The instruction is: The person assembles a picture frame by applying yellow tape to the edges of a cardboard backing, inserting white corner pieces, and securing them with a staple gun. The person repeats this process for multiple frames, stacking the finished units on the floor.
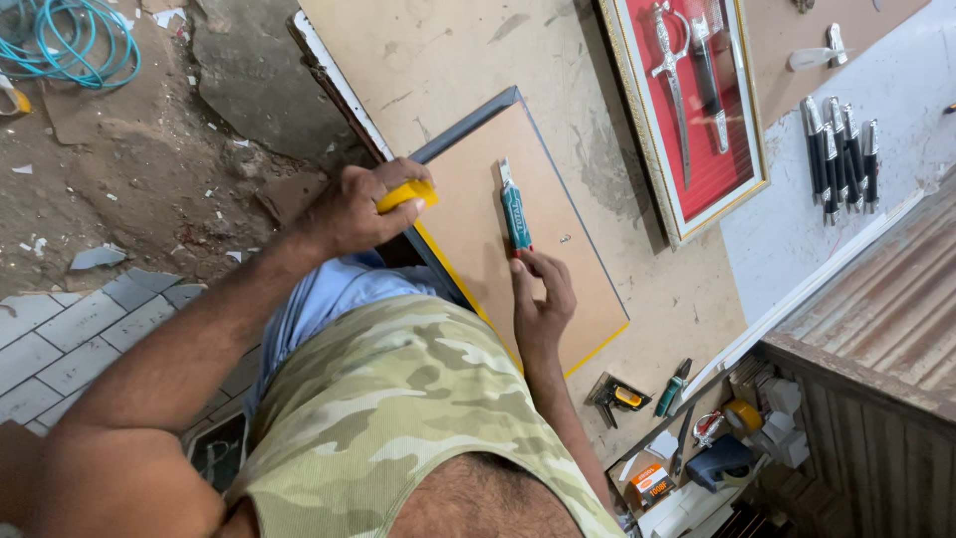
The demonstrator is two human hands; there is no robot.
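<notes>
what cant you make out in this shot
Head view only:
- yellow object: mostly wrapped by the left hand, kind unclear.
- framed board: near corner hidden behind the camouflage shirt.
- right hand: touches the teal tool, grip unclear.
- red display case: cut by the top edge.
</notes>
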